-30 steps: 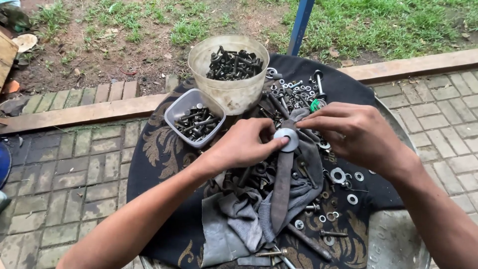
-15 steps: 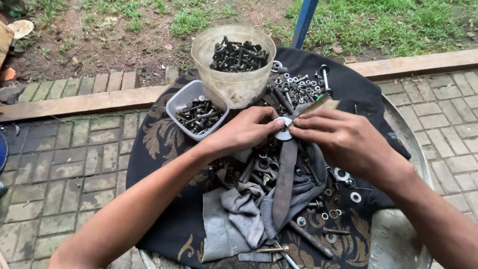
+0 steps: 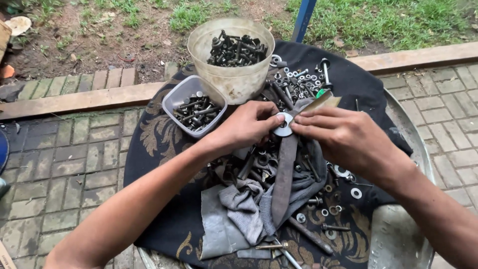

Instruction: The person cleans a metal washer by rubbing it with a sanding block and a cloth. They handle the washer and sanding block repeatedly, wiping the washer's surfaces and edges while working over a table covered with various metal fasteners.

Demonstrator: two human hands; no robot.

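Observation:
My left hand [image 3: 246, 127] and my right hand [image 3: 343, 137] meet over the middle of a round metal tray. Between their fingertips they pinch a large flat metal washer [image 3: 284, 125]. A long grey strip of cloth or strap [image 3: 284, 179] hangs from under the washer down over a crumpled grey rag [image 3: 239, 214]. Loose bolts, nuts and washers [image 3: 298, 82] lie scattered on the dark patterned cloth [image 3: 154, 134] beneath both hands.
A round translucent tub of dark bolts [image 3: 234, 50] stands behind the hands; a small rectangular plastic box of bolts [image 3: 195, 110] is left of it. The tray rim [image 3: 423, 149] shows at right. Brick paving, a wooden edge [image 3: 89, 99], grass and a blue pole [image 3: 303, 17] surround it.
Both hands have come together at the washer, and the left fingers now pinch it. The view has tilted slightly, so the containers sit a little lower in the picture.

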